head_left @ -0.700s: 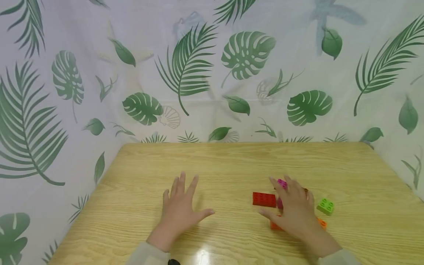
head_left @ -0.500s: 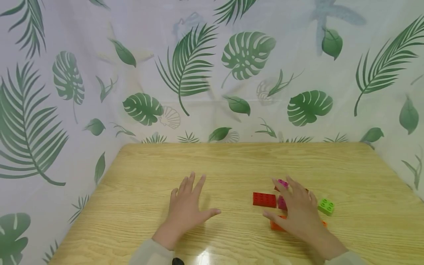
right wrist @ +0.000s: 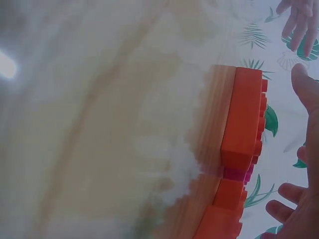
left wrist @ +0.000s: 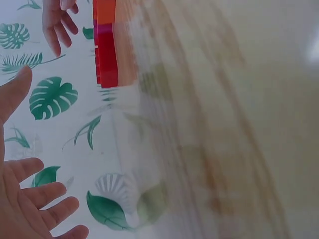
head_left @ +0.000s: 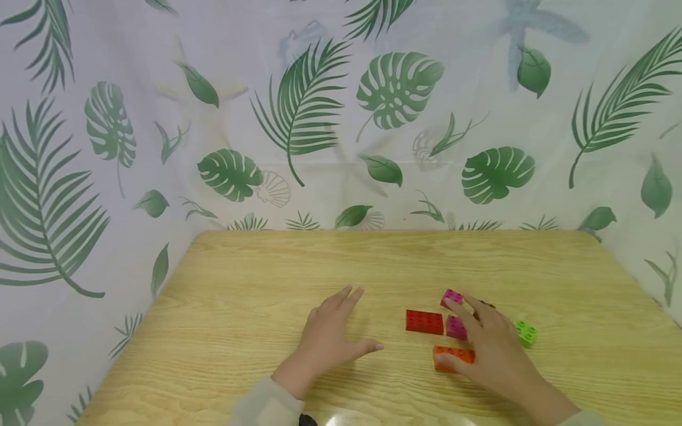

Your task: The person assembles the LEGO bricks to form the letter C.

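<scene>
My right hand (head_left: 494,348) hovers over a loose cluster of toy building bricks, fingers spread and holding nothing. In the head view its thumb overlaps an orange brick (head_left: 443,350). Beyond the fingers lie a pink brick (head_left: 452,296) and a magenta brick (head_left: 456,326). A red brick (head_left: 424,321) sits left of them, nearest to my left hand (head_left: 327,336), which is held over the wood with fingers extended. To the right, a lime green brick (head_left: 526,333) is partly covered by the hand. The right wrist view shows the orange brick (right wrist: 241,119) below the hand, with a gap between.
The bricks lie studs up on a wood-grain table (head_left: 256,266). A white curtain with a green leaf print (head_left: 341,118) closes off its back and sides. Part of a dark brown brick (head_left: 487,304) shows behind the right hand's fingers.
My left hand has moved right, towards the bricks. My right hand has shifted slightly right and nearer, uncovering more of the pink, magenta and orange bricks. The bricks have stayed put.
</scene>
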### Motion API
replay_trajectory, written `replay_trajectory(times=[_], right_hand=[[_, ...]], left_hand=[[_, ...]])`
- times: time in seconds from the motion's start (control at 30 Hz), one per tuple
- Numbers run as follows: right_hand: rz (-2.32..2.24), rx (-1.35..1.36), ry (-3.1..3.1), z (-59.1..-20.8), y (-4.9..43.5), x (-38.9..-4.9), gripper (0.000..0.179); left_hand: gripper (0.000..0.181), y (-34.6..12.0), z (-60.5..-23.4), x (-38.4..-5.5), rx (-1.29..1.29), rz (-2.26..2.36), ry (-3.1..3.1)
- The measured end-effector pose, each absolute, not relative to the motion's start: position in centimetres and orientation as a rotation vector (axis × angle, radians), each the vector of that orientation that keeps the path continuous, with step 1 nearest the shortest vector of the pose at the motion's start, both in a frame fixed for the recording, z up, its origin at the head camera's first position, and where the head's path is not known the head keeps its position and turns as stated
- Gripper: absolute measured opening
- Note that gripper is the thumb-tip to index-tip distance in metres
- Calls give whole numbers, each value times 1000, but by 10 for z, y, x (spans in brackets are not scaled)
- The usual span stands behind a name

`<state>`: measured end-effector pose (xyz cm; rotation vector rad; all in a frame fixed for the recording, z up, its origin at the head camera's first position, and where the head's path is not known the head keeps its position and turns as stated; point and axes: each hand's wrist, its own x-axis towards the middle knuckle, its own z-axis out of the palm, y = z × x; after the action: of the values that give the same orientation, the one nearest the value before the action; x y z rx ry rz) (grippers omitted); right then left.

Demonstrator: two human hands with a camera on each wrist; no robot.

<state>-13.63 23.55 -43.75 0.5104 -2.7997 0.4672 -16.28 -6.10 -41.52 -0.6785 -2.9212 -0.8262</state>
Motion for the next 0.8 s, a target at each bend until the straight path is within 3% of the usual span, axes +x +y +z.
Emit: replay_trajectory(times=[0.8], right_hand=[[542, 665, -2700, -442, 256, -120, 74]], left_hand=[[72, -5, -436, -159, -818, -1361, -2918]])
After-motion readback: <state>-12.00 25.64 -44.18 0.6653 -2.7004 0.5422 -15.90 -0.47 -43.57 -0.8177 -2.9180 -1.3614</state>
